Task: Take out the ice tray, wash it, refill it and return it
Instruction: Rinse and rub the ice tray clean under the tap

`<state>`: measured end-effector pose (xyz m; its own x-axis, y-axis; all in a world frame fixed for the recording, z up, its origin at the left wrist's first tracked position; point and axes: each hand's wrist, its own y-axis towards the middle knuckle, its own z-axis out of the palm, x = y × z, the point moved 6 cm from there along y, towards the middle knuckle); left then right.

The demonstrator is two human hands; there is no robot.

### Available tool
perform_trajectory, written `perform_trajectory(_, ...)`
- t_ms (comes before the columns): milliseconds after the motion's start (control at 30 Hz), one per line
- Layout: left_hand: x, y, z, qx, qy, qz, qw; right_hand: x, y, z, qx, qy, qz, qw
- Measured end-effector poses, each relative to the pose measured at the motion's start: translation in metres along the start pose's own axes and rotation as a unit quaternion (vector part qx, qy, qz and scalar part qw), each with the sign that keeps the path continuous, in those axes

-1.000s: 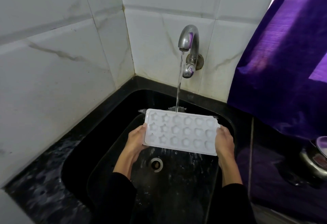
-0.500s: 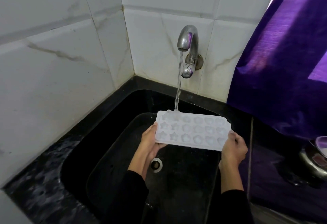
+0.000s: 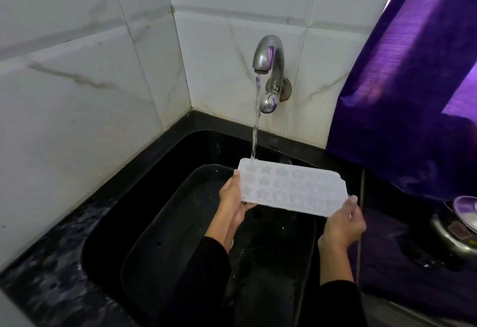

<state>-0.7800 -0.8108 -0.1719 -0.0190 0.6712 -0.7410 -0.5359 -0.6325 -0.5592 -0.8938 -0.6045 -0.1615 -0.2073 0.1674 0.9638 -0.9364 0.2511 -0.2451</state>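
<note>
A white ice tray [image 3: 294,187] with star and flower shaped cells hangs level over the black sink [image 3: 160,213]. My left hand [image 3: 233,198] grips its left end, thumb along the edge and fingers underneath. My right hand [image 3: 343,224] grips the near right corner. Water runs from the steel tap [image 3: 268,54] in a thin stream [image 3: 255,125] and lands on the tray's far left cells.
White marble tiles line the corner behind the sink. A purple curtain [image 3: 413,81] hangs at the right, close to the tray's right end. A steel vessel with a lid [image 3: 459,226] stands on the dark counter at far right.
Both hands have carried the tray to the right and slightly up, so the water stream now falls on its far left cells instead of the middle of its far edge.
</note>
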Motion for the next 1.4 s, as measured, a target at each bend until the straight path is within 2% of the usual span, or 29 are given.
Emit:
perform_trajectory(433,-0.019,0.002,-0.017,-0.055,-0.025,0.041,0.997,-0.007,-0.007,0.022,0.086,-0.003,0.030,0.996)
perform_trajectory(800,-0.034,-0.010,-0.054,-0.101,-0.035,0.076,0.991,-0.008,-0.031,0.043,0.125,-0.028,0.023,0.991)
perform_trajectory(1400,-0.047,-0.039,-0.119,-0.188,-0.116,0.101,0.970,-0.021,-0.073,0.079,0.215,-0.078,0.033,0.973)
